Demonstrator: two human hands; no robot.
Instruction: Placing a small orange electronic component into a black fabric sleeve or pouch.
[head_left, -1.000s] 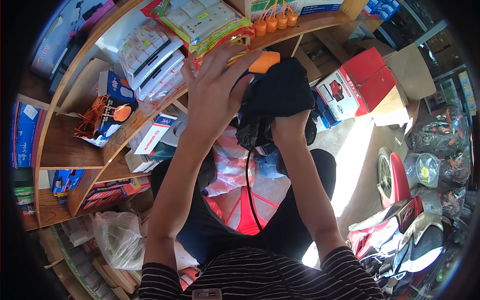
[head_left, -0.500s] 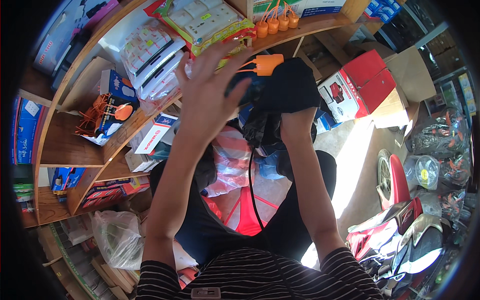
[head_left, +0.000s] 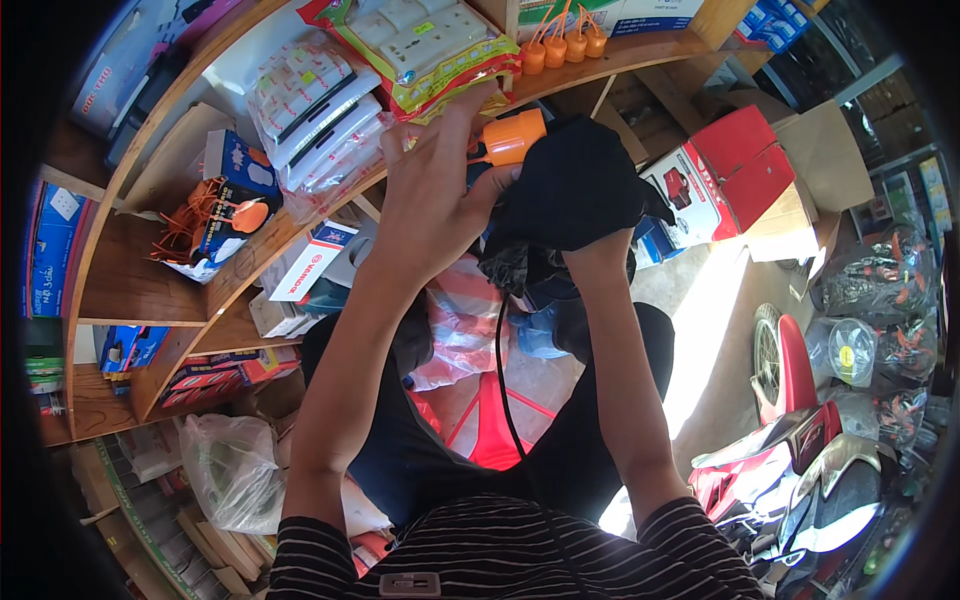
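My left hand (head_left: 440,200) is raised at the shelf edge, its fingers apart. Its thumb and fingertips lie around the near end of an orange lamp socket (head_left: 515,137), and whether they touch it I cannot tell. The socket's other end meets a dark black cloth-like cover (head_left: 575,185). My right hand (head_left: 602,252) goes up under this cover from below, so its fingers are hidden. Crumpled, shinier black material (head_left: 515,265) hangs beside that wrist. More orange sockets with wires (head_left: 565,48) stand on the shelf beyond.
Wooden shelves (head_left: 250,270) curve along the left, holding packs of white switch plates (head_left: 310,110), wall sockets in a yellow-red pack (head_left: 425,45) and boxes. A red-and-white carton (head_left: 715,180) stands to the right. Between my legs is a red stool (head_left: 495,430); a motorbike (head_left: 800,450) stands at right.
My left hand has moved right and its fingers have come around the orange socket. The socket has shifted slightly left and down, and the black cover has spread lower over my right hand.
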